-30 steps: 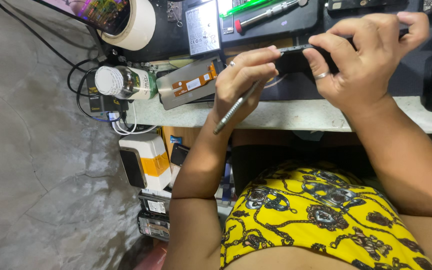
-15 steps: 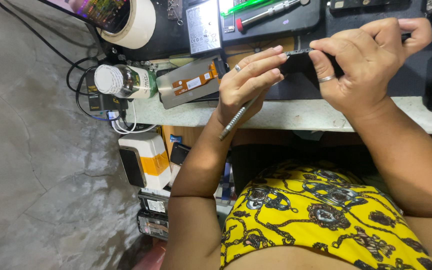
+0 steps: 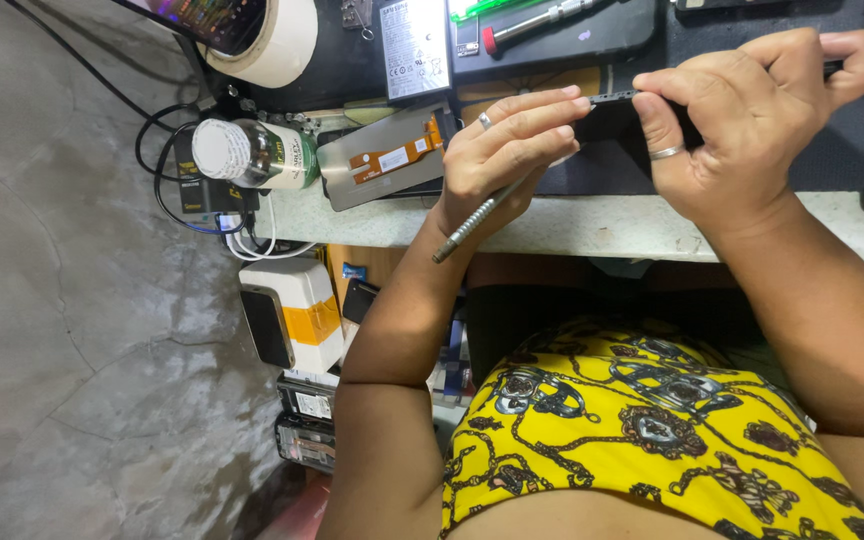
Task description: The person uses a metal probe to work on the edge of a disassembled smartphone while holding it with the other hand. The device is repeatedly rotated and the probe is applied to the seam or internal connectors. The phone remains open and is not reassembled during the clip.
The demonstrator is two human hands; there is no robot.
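Fingers (image 3: pixel 537 115) of the left hand (image 3: pixel 507 160) pinch a thin metal tool (image 3: pixel 472 222). A dark phone (image 3: pixel 617 115), thin and likely breakable, is pinched by its edges in the right hand (image 3: pixel 752 130), above the desk (image 3: pixel 592 225).

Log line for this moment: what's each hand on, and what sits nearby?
left hand: holds knurled metal tool, fingertips on phone | right hand: grips dark phone edge-on | nearby: screen panel, bottle on bench

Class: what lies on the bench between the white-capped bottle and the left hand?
In the head view, a grey screen panel with an orange ribbon lies between the bottle and the left hand.
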